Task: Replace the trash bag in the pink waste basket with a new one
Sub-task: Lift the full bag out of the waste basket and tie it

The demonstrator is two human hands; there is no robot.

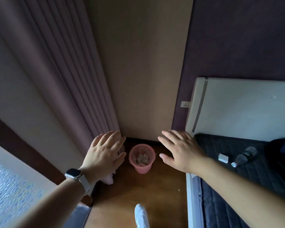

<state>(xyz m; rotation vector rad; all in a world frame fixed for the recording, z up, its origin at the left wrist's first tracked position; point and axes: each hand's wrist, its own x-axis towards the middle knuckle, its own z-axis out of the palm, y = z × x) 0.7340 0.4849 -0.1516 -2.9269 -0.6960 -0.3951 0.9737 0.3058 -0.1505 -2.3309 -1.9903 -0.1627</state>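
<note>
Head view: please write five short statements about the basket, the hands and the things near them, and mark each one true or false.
1. The basket stands upright on the wooden floor. True.
2. The basket is empty. False: brownish waste lies in it.
3. The left hand and the right hand are open and hold nothing. True.
4. The watch is on the right wrist. False: it is on the left wrist.
5. The bottle stands upright on the floor. False: it lies on its side on the dark mattress.
</note>
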